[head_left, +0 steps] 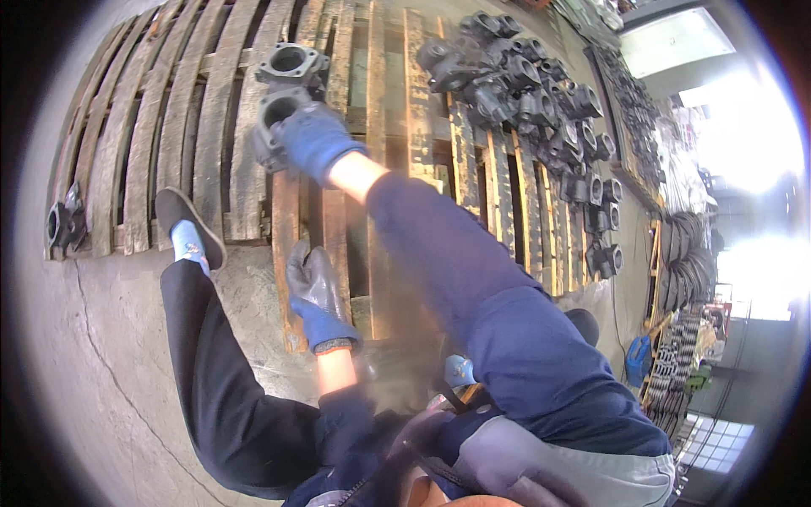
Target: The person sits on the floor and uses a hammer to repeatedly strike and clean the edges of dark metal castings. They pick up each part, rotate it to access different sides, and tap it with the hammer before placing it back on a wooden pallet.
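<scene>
My right hand (318, 142), in a blue work glove, reaches far forward and grips the rim of a dark grey metal casting (272, 127) with a round bore; its fingertips are partly hidden at the opening. Just beyond it stands a second casting (287, 61), with a square flange around its bore. Both rest on a wooden pallet (221, 127). Nearer to me, my left hand (317, 283) is held low over the pallet's near edge, in a blue glove with a dark grey coated palm. Its fingers are stretched out and hold nothing.
Many similar castings (541, 110) crowd the pallet's right side. A lone casting (66, 221) sits at its far-left corner. My left shoe (191, 226) is on the slats. Black coiled material (683, 253) and a blue object (639, 362) lie farther right.
</scene>
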Motion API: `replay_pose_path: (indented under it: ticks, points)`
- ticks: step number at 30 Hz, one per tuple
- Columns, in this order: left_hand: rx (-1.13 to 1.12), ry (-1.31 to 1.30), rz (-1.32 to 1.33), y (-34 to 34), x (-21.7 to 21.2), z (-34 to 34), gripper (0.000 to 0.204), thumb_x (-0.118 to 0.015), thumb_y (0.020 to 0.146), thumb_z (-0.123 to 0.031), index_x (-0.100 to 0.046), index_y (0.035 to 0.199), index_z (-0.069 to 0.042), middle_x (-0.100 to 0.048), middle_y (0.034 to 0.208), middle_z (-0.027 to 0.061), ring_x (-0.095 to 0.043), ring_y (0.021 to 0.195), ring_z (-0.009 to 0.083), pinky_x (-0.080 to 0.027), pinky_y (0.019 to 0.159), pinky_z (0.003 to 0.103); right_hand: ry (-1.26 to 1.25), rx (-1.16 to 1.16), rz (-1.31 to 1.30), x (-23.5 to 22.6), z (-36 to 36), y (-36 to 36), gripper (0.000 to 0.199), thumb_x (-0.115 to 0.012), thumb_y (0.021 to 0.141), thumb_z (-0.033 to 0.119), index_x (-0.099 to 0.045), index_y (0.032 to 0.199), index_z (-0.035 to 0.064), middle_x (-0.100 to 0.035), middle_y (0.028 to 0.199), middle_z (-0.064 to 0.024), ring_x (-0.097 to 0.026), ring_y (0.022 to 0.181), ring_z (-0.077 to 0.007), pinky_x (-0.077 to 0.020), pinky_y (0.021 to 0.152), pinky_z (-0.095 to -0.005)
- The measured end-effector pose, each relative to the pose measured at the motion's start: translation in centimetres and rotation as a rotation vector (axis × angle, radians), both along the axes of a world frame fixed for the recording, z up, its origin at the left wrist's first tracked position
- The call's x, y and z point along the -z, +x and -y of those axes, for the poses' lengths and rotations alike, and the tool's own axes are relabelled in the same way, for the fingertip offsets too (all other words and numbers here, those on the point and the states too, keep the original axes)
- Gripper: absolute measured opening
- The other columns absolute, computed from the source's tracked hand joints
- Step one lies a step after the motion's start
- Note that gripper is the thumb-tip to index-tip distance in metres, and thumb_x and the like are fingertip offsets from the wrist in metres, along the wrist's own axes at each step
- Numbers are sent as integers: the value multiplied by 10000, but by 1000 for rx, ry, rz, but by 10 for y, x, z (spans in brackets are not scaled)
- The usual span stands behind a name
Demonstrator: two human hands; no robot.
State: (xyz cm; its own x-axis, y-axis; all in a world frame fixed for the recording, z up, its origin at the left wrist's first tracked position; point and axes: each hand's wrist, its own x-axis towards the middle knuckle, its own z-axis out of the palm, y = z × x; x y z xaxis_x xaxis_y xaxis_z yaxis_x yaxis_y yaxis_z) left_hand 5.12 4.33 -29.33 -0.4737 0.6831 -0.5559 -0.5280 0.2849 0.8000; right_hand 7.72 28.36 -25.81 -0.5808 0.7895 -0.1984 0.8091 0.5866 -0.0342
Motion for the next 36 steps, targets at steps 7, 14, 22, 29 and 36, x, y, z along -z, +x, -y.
replay_pose_path:
  ticks: [7,14,22,29,36]
  points:
    - [179,-11,-9,24,-13,1,411,-626,987,-253,-564,1310,-6,-687,1097,126,-660,1000,191,-452,1007,336,0,281,-466,33,2,38,276,-555,902,207,-659,1150,147,-655,1231,-116,-590,1217,-289,-480,987,-406]
    - [346,-104,10,58,-17,13,323,-597,991,-162,-587,1273,-4,-719,979,103,-658,847,150,-501,822,286,305,1013,-35,36,-2,281,285,-528,957,213,-651,1164,62,-701,1096,-208,-703,999,-314,-550,843,-401]
    - [477,-145,-46,69,-4,11,330,-592,1000,-181,-594,1257,26,-717,992,116,-696,931,193,-513,938,339,268,979,8,137,-92,453,408,-511,982,360,-679,1189,51,-700,1196,-145,-668,1111,-324,-531,903,-434]
    - [558,-266,-144,58,37,35,353,-572,999,-177,-543,1301,2,-683,1074,114,-668,982,165,-497,846,274,102,1022,-1403,152,-104,470,226,-561,1001,318,-674,1063,132,-684,1070,-85,-620,940,-292,-492,891,-386]
    - [445,-208,-130,56,42,59,314,-546,1018,-181,-574,1282,-14,-709,1033,104,-680,948,157,-507,807,258,98,1327,-1771,127,-81,435,271,-509,1008,324,-656,977,98,-656,1002,-95,-627,869,-213,-521,802,-348]
